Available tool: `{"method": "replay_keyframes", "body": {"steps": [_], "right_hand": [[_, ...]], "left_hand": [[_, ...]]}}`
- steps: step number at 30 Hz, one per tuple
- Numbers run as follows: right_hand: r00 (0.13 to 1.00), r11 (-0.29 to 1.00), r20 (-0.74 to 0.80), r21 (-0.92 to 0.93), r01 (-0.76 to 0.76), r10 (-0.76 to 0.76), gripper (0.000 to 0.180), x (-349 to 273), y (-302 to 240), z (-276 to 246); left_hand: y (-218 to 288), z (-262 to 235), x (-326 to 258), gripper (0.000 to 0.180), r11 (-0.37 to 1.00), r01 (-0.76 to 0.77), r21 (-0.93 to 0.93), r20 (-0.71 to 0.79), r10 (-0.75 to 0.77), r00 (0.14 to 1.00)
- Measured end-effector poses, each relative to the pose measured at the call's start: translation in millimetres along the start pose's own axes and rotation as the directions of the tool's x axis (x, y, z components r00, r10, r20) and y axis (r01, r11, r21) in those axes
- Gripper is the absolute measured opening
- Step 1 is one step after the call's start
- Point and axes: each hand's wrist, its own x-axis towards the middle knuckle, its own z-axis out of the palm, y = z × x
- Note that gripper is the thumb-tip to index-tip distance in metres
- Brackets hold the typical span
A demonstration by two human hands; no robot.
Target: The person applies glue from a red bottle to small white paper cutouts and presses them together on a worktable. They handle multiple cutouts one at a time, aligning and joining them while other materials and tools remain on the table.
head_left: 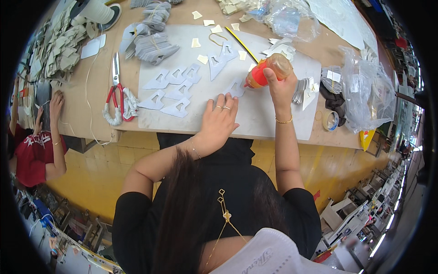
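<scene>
My right hand grips a clear squeeze bottle with a red band, tilted so its red nozzle points down and left. Just under the nozzle lies a light-grey cut piece with a cut-out. The fingertips of my left hand lie by this piece, flat on the grey sheet, fingers stretched. Left of that hand, several similar grey pieces are laid out in overlapping rows. Two more grey pieces sit above them. Small cream patches are scattered beyond.
Red-handled scissors rest at the left, near a thread spool. Bundled grey pieces stand behind. A yellow stick crosses the sheet. Plastic bags and a tape roll are at right. A co-worker in red sits left.
</scene>
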Motion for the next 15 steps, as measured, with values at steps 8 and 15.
{"method": "replay_keyframes", "body": {"steps": [8, 15], "right_hand": [[0.998, 0.996, -0.007, 0.070, 0.055, -0.054, 0.051, 1.9, 6.0, 16.3], [0.991, 0.986, 0.055, -0.105, 0.129, -0.124, 0.048, 3.8, 1.7, 20.7]], "left_hand": [[-1.0, -3.0, 2.0, 0.074, 1.000, -0.004, -0.004, 0.006, 0.004, 1.000], [-0.1, -2.6, 2.9, 0.074, 1.000, 0.019, -0.019, 0.013, -0.018, 1.000]]}}
